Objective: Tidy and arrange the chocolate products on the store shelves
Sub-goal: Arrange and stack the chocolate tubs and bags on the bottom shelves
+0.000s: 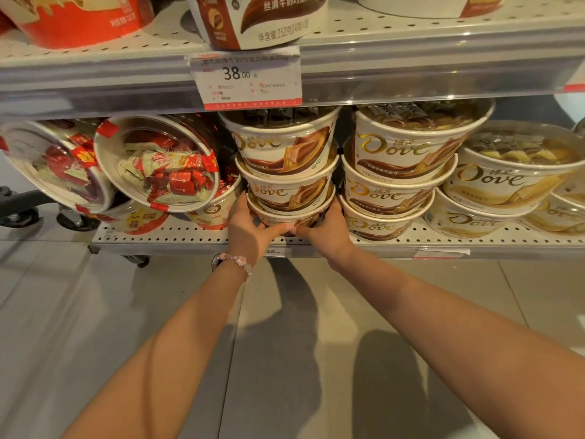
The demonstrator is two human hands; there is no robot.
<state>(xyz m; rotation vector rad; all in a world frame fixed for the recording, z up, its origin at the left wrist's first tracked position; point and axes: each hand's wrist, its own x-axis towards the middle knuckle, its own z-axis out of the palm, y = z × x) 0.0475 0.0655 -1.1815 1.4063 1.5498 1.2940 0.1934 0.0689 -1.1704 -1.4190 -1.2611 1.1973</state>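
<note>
Head view: both hands' grip (290, 230) clasps bottom Dove tub (289, 217)

Lower shelf (177, 234) is that white perforated metal kind, sitting just above the tiled floor (79, 312). On it, from the left: red tubs (158, 160) tipped on their sides so the clear lids face out, leaning on more red tubs underneath. Then a brown Dove stack (286, 172) three tubs high, a second brown stack (395, 179) right beside it, also three high, and yellow Dove tubs (506, 179) at the far right. Upper shelf (411, 36) is the same perforated white, with a brown tub (256, 20) and a red one (79, 17) on it, and a 38.00 price tag (248, 79) clipped to its front rail.
</note>
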